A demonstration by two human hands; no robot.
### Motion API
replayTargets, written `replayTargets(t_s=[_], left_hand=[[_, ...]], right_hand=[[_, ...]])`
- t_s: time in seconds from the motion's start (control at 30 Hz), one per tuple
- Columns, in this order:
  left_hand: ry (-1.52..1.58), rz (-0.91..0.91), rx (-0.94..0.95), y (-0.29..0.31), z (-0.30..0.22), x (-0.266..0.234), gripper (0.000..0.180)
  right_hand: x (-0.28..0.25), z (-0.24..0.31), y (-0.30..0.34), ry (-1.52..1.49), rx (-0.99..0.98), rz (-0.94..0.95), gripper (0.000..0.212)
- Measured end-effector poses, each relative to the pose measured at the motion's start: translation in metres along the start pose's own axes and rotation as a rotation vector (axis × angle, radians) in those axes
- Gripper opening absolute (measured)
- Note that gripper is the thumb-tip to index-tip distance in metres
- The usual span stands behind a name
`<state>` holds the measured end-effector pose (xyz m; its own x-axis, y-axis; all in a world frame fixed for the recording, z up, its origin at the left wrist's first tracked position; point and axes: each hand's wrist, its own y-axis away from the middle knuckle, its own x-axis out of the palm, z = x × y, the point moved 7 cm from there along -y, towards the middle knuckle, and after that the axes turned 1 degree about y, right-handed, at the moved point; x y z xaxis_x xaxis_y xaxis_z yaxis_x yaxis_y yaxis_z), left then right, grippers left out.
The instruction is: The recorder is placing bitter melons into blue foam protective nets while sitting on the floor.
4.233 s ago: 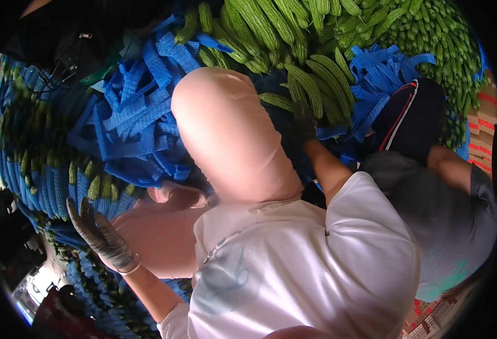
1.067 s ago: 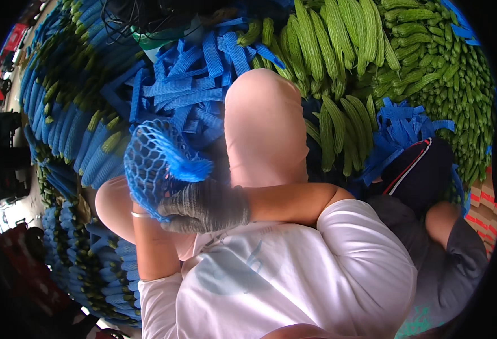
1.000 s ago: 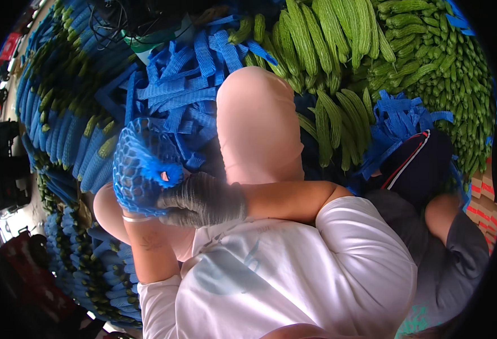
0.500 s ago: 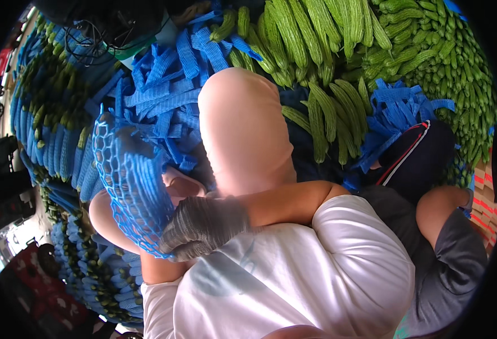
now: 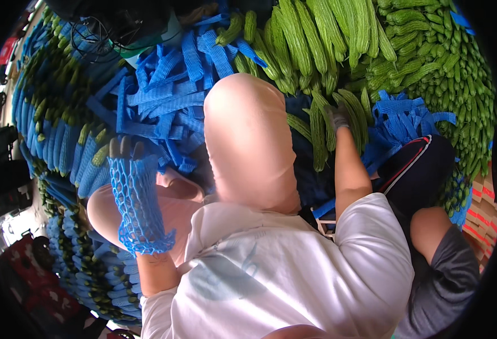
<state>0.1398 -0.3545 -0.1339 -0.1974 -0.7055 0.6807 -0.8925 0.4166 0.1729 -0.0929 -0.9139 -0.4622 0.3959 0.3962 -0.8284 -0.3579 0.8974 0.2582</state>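
My left hand [image 5: 125,148], in a grey glove, is upright with its fingertips poking out of the top of a blue mesh sleeve [image 5: 135,203]. The sleeve wraps around this hand and wrist, and its frilled lower edge sits on the forearm. Over to the right, my right hand [image 5: 339,117], also in a dark glove, is on a small bunch of green bitter melons [image 5: 318,133] beyond my raised knee. Its fingers are partly lost among the melons, so their grip is unclear.
Flat blue mesh sleeves [image 5: 163,93] lie heaped beyond my knee. Large bitter melons [image 5: 339,34] and a pile of smaller ones [image 5: 463,96] fill the far right. Sleeved melons [image 5: 56,147] are stacked at left. Another person's leg [image 5: 420,169] is close on my right.
My right hand has left the mesh sleeve and reached far right to the bitter melons. The sleeve, stretched out before, now sits around my upright left hand, with the fingertips showing.
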Motion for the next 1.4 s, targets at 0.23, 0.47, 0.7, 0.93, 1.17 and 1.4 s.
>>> replayTargets(t_s=[0.23,0.47,0.7,0.93,1.17,1.4], left_hand=[[-0.388,-0.132,-0.04,-0.002,-0.009,-0.088,0.062],[-0.413,-0.001,-0.141,0.018,0.017,0.019,0.089],[-0.817,0.397,0.139,0.037,-0.006,0.082,0.054],[-0.153,-0.005,0.073,0.04,0.01,-0.009,0.054],[0.224,-0.199,0.193,0.05,-0.002,-0.08,0.064],[0.057,-0.265,0.137,0.064,-0.019,-0.076,0.054]], right_hand=[[0.014,0.06,0.078,0.376,-0.053,0.162,0.068],[-0.145,0.315,0.226,-0.311,-1.01,0.004,0.059],[-0.134,0.437,0.382,-0.007,-1.821,0.193,0.057],[-0.029,0.42,0.428,-1.15,-0.853,0.992,0.077],[0.012,0.397,0.485,-0.658,-0.587,1.408,0.029],[0.002,0.46,0.487,-0.978,-0.75,1.254,0.014]])
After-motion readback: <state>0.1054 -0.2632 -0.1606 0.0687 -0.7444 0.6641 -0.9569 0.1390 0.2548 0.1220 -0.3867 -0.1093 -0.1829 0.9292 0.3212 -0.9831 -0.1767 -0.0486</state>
